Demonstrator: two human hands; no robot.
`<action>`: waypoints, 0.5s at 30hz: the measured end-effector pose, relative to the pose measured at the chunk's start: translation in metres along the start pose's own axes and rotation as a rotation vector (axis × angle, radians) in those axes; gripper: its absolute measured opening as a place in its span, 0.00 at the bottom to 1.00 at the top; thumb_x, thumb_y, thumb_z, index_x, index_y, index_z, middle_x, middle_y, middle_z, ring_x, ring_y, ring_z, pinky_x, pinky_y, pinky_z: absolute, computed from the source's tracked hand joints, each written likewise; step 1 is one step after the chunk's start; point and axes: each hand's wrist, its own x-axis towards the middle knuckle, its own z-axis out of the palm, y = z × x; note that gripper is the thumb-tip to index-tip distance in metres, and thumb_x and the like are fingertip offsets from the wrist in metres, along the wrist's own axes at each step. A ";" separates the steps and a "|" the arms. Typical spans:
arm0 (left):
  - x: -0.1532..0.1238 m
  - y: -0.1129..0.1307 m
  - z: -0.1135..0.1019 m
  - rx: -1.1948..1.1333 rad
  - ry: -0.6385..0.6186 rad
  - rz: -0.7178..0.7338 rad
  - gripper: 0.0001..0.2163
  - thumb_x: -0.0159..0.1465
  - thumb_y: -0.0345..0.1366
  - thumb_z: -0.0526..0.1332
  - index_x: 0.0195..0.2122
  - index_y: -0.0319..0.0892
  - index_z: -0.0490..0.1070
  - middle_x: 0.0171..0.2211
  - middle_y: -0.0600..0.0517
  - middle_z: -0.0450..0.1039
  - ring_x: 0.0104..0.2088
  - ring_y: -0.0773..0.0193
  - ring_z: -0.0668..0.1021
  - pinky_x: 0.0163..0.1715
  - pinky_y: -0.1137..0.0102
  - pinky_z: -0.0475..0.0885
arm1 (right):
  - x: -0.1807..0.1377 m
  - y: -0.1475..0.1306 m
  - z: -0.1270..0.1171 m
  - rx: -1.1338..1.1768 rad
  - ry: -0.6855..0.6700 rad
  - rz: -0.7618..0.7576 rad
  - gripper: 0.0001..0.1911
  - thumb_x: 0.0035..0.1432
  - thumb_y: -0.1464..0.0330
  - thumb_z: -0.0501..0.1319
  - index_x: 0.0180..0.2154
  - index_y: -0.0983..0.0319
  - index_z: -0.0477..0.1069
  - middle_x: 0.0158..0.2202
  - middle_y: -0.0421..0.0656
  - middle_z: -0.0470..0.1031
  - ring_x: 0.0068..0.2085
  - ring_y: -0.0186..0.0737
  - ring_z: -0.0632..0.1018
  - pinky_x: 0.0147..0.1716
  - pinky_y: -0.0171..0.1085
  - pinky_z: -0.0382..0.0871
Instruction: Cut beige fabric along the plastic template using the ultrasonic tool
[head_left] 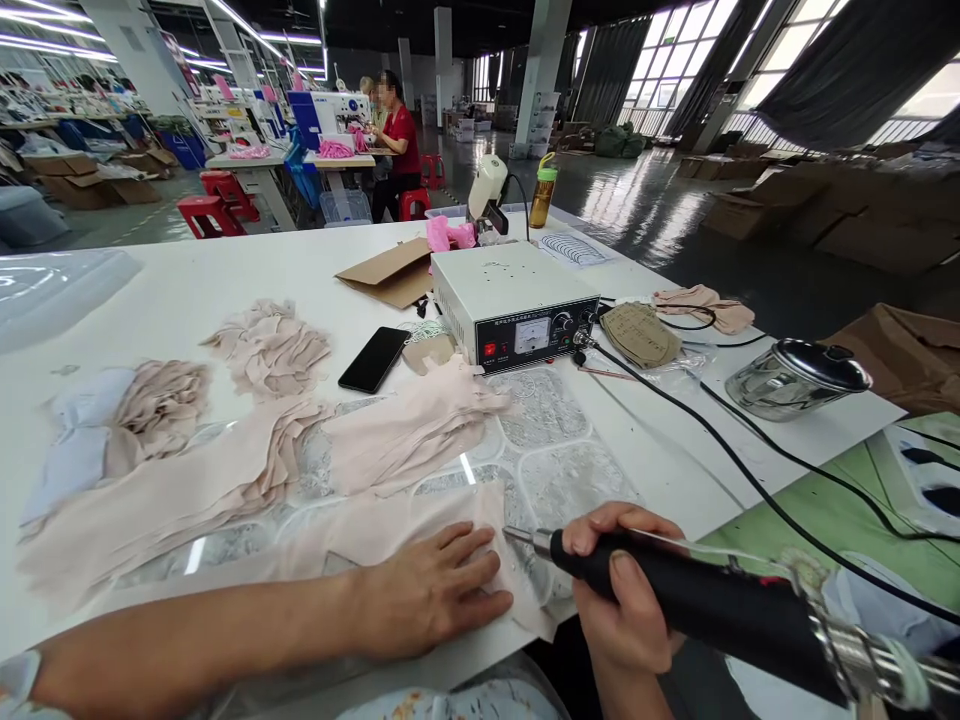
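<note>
My left hand (442, 590) lies flat with fingers stretched out, pressing a pale beige fabric piece (382, 525) onto a clear patterned plastic sheet (570, 475). Wrapped around a black handheld ultrasonic cutter (697, 600) is my right hand (630, 600). The cutter's metal tip points left and reaches the fabric's right edge, just beyond my left fingertips; whether it touches cannot be made out. Stacks of the same beige fabric (412, 425) lie further up the sheet, with a longer stack (172, 490) to the left.
A control box (517, 310) with a dial stands behind the fabric, beside a phone (373, 360) and cardboard (390, 275). Black cables (720, 450) cross the right side near a steel pot (799, 378). A bottle (543, 195) stands at the far edge. Beyond, a person (397, 140) sits at a sewing machine.
</note>
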 end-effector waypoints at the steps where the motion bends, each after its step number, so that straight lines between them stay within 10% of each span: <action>1: 0.000 0.000 0.000 -0.002 -0.005 0.001 0.11 0.71 0.31 0.53 0.53 0.41 0.68 0.46 0.44 0.74 0.55 0.48 0.73 0.55 0.57 0.69 | 0.002 0.003 0.002 0.004 -0.008 -0.014 0.06 0.54 0.69 0.60 0.37 0.58 0.68 0.31 0.37 0.68 0.24 0.33 0.72 0.24 0.38 0.71; 15: 0.001 -0.007 0.002 -0.071 0.016 0.068 0.11 0.70 0.30 0.53 0.52 0.37 0.69 0.43 0.42 0.73 0.53 0.48 0.75 0.54 0.59 0.71 | 0.004 0.001 0.001 0.001 -0.016 -0.004 0.06 0.54 0.69 0.60 0.37 0.58 0.68 0.31 0.38 0.67 0.24 0.33 0.71 0.24 0.38 0.70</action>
